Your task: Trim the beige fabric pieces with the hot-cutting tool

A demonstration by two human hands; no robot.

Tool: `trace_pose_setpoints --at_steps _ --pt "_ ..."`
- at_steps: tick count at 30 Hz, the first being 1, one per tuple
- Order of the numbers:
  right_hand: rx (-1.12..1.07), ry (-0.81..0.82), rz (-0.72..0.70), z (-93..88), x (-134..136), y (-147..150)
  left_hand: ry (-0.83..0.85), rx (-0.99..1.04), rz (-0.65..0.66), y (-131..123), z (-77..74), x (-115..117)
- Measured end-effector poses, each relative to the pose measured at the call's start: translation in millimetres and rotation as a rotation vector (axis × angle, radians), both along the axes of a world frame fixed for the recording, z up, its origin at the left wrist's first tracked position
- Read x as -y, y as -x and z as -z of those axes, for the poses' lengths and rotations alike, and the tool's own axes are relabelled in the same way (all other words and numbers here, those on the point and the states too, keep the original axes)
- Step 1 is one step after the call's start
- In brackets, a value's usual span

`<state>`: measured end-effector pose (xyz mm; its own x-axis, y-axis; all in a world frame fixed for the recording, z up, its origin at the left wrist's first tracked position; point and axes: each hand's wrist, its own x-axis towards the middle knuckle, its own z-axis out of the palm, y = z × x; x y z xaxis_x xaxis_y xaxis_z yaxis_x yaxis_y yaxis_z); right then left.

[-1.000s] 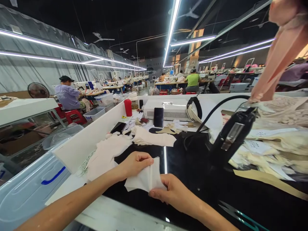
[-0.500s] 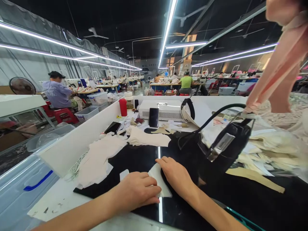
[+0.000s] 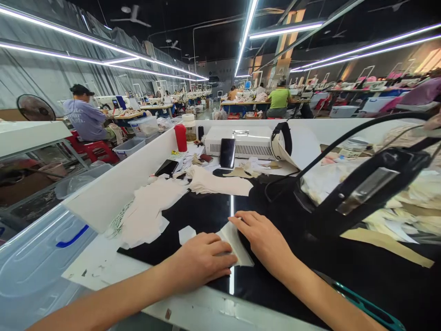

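A small cream fabric piece (image 3: 237, 243) lies on the glossy black work surface (image 3: 265, 285), across a bright strip of reflected light. My left hand (image 3: 206, 259) rests over its left side, fingers lightly bent and lying on it. Along the piece's right edge, my right hand (image 3: 263, 239) lies with fingers stretched out, their tips near its upper corner. Both palms face down, so the undersides of the fingers are hidden. Just left of the left hand is a small white hexagonal piece (image 3: 186, 234).
Cream cut pieces (image 3: 148, 211) lie at left, with more (image 3: 220, 181) ahead. A phone (image 3: 228, 153) leans on a white slotted box (image 3: 255, 140). At right stands a black device (image 3: 368, 193) with a cable. Below right lies a teal-edged object (image 3: 370, 307). Co-workers sit farther off.
The view has shifted, and the pink cloth strip at upper right has left it. Both hands stay on the cream piece, with little visible movement over it.
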<state>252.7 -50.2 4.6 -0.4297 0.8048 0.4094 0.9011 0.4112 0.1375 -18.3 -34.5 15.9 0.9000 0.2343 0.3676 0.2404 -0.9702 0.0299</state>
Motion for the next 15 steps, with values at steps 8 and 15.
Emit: trace_pose_setpoints --at_steps 8,15 --pt "0.009 -0.054 0.028 -1.7 3.9 -8.1 0.105 0.07 0.047 9.4 -0.5 -5.1" --pt "-0.077 -0.137 -0.144 -18.8 27.8 6.9 0.212 0.092 0.105 15.8 -14.9 -13.8"
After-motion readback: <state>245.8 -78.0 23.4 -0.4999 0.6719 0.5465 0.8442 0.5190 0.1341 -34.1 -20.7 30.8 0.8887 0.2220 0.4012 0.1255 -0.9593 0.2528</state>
